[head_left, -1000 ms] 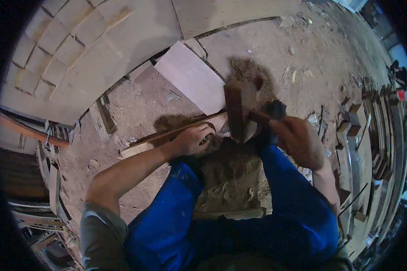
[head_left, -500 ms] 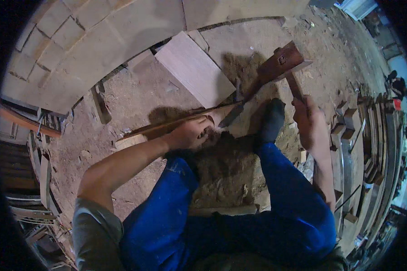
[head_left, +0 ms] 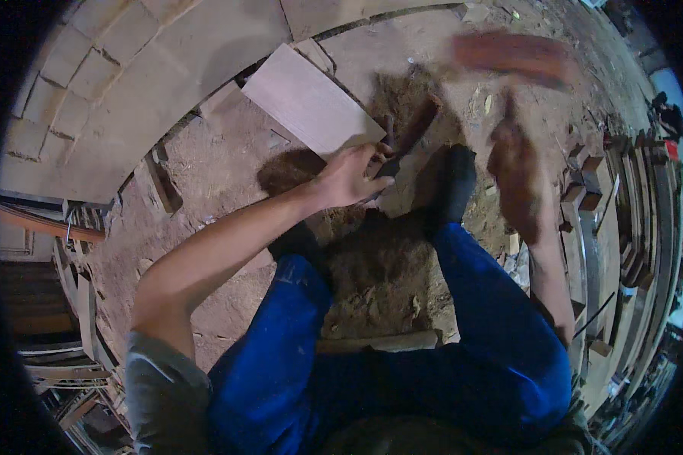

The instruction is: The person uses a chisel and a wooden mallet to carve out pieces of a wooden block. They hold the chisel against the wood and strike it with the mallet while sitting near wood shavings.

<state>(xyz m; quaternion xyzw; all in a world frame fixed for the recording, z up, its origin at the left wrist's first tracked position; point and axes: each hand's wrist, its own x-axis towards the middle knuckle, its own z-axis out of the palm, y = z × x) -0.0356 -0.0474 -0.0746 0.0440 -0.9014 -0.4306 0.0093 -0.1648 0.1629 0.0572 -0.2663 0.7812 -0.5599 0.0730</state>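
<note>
My left hand is closed around the lower part of a chisel, thumb and fingers pinching near its blade. The chisel's brown handle slants up and away to the right; its tip is hard to make out below my fingers. On the right, my right hand is smeared by motion but grips the handle of a wooden mallet. The mallet's reddish-brown head is raised beyond that hand, well apart from the chisel. A pale rectangular board lies just past my left hand.
Large wooden panels span the far left. Stacked timber strips line the right side. A wood offcut lies on the dirt floor at left. My feet, in dark footwear, flank the work spot.
My left hand has moved right and away, onto the chisel. The long wooden strip beneath it no longer shows. The mallet has swung up and to the right, away from the chisel.
</note>
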